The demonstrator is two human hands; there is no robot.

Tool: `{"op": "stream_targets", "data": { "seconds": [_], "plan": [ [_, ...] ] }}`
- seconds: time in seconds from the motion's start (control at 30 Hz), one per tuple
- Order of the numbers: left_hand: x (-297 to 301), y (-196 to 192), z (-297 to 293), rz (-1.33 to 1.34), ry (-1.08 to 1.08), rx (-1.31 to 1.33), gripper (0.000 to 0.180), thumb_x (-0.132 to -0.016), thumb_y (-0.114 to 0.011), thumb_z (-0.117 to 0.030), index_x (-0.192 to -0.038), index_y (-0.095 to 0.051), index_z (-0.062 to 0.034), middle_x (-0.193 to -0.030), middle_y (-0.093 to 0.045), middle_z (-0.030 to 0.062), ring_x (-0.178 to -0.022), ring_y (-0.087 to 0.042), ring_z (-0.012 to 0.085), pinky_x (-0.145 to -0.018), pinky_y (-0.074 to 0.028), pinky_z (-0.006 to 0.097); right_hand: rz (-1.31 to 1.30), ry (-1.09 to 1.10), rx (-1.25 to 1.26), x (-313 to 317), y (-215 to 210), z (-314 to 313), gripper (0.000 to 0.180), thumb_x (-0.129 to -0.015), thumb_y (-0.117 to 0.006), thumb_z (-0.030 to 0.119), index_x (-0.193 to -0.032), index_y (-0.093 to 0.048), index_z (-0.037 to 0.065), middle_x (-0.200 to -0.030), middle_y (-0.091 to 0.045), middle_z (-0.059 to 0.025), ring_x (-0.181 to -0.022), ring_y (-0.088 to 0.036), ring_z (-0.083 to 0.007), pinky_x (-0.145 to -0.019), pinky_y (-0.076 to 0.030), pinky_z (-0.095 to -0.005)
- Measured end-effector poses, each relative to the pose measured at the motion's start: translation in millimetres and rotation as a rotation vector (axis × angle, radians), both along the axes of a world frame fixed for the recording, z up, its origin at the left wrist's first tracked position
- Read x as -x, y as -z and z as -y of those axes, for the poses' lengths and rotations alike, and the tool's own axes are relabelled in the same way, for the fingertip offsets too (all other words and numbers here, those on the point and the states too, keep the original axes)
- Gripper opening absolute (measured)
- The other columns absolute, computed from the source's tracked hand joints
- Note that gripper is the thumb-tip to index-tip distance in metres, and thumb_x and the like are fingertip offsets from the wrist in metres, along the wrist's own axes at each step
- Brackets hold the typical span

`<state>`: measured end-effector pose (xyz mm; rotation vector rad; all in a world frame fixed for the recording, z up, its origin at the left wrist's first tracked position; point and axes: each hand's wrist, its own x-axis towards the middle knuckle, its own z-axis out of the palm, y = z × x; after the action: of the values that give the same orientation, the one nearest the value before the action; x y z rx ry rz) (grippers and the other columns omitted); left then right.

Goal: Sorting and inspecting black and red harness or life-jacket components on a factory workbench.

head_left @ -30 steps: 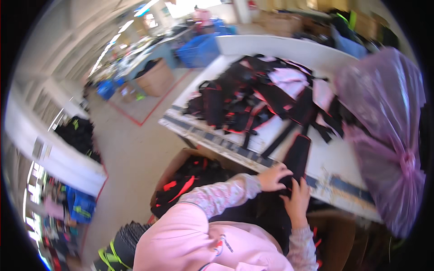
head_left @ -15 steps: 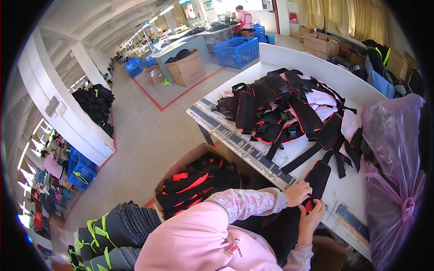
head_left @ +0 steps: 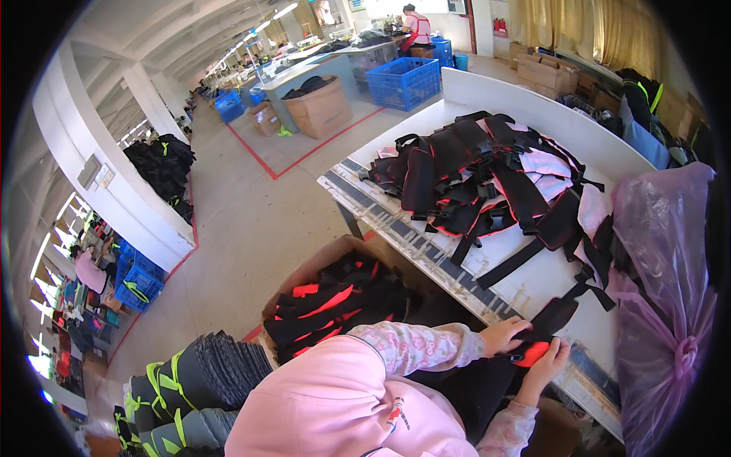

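A black padded strap (head_left: 553,314) lies over the near edge of the white table, its red underside turned up between my hands. My left hand (head_left: 502,337) is closed on the strap's near end, beside a small dark piece that looks like a buckle. The fingers of my right hand (head_left: 545,370) pinch the red-faced part from the other side. Beyond them on the table is a heap of black straps (head_left: 472,175) with red edging, buckles and pale pink patches. The strap's far end reaches toward loose webbing from that heap.
An open carton (head_left: 304,266) of black and red pieces stands left of the table. Bundles of dark panels (head_left: 228,369) tied with neon-yellow strips lie at lower left. A knotted purple plastic bag (head_left: 662,305) hangs at the table's right. Farther off are blue crates (head_left: 403,84) and co-workers.
My hands have spread apart slightly, and the strap's near end has turned to show more red. The strap has shifted a little right and toward me.
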<state>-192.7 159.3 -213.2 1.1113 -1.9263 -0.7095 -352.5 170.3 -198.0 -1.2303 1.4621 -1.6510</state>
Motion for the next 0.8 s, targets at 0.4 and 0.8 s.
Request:
{"op": "stream_targets", "data": {
  "seconds": [0.4, 0.8],
  "plan": [
    [10, -36, 12, -1.038, 0.062, -1.054, 0.014, -0.092, -0.048, -0.014, -0.096, -0.059, -0.0075, -0.078, -0.060, 0.0016, -0.069, -0.058, 0.0093, -0.060, -0.046, 0.021, -0.403, 0.079, 0.078, -1, -16, -25, 0.011, -0.091, -0.053, 0.009, -0.087, -0.050, -0.001, -0.080, -0.052, -0.0121, -0.076, -0.051, -0.0214, -0.073, -0.042, -0.0327],
    [17, -85, -1, -1.354, 0.503, -1.238, 0.027, -0.092, -0.050, -0.017, -0.107, -0.059, 0.0028, -0.109, -0.063, 0.0123, -0.101, -0.059, 0.0227, -0.094, -0.044, 0.034, 0.029, 0.073, 0.091, 12, -46, -37, 0.020, -0.094, -0.051, 0.023, -0.084, -0.050, 0.005, -0.083, -0.053, -0.0037, -0.080, -0.050, -0.0129, -0.079, -0.042, -0.0273]
  ]
}}
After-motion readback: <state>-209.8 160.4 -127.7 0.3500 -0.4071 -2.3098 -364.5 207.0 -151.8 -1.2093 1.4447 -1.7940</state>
